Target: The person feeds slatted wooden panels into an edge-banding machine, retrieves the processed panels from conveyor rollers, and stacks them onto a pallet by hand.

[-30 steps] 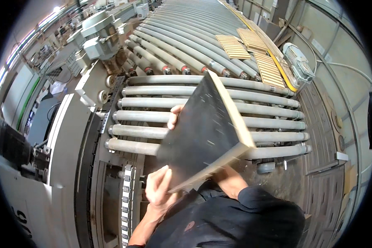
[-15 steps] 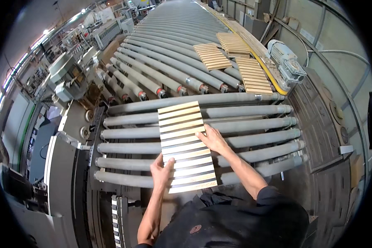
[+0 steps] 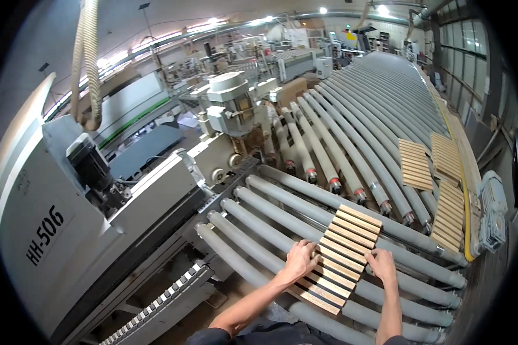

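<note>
A slatted wood panel (image 3: 341, 260), pale strips with dark gaps between them, lies at a slant over the near rollers. My left hand (image 3: 301, 260) is closed at its left edge, fingers curled over the border. On the opposite edge my right hand (image 3: 381, 265) has its thumb and fingertips pinched at the panel's side. The undersides of both grips are hidden. Farther back on the right rest three more stacks or pieces of slatted panel, a left one (image 3: 415, 164), a far one (image 3: 446, 156) and a near one (image 3: 448, 216).
Grey rollers (image 3: 259, 202) run beneath the panel; a long roller conveyor (image 3: 380, 98) stretches away behind. A large pale machine (image 3: 46, 218) stands at left, with a motor (image 3: 230, 103) beyond it. Along the right run a yellow-edged rail (image 3: 467, 241) and another motor (image 3: 492, 213).
My view has swung left, bringing the pale machine in. My left hand has shifted farther up the panel's left edge; my right hand has drawn back from its face to the right edge.
</note>
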Available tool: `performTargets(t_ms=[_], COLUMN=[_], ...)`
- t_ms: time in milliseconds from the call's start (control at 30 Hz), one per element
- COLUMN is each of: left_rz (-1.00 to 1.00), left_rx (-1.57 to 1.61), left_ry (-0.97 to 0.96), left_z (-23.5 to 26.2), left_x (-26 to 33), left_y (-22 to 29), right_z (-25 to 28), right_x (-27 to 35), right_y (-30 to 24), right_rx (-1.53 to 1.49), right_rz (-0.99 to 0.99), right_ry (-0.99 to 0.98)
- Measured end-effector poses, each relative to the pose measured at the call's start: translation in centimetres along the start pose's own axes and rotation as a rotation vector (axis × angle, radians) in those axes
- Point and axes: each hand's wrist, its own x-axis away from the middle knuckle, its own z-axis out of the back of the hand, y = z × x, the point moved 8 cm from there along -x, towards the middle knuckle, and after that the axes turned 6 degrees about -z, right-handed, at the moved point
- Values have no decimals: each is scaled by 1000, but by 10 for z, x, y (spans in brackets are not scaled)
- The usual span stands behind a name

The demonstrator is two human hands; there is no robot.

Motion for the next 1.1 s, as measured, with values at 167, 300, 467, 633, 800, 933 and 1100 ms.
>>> performTargets(t_ms=[167,300,467,633,800,933,1100], left_rz=[-68,101,289,41,62,29,83], left_rx=[198,376,421,188,146,132,67], left_ry=[292,400,589,773,778,735,681], left_z=[36,43,48,63,51,48,45], left_x=[35,93,139,123,121,116,108], left_y=[-2,-25,-61,-62,-81,-73,-75], right_z=[25,30,4,2,-26,-42,-40], right_x=[10,28,24,18,16,20,17], right_y=[0,1,11,-34,-63,-49,-48], right_rx=[40,-40,-191,33,36,152,95], right_rz=[-54,-40,-12,206,465,406,424], right_ry=[195,246,209,303,283,291,323])
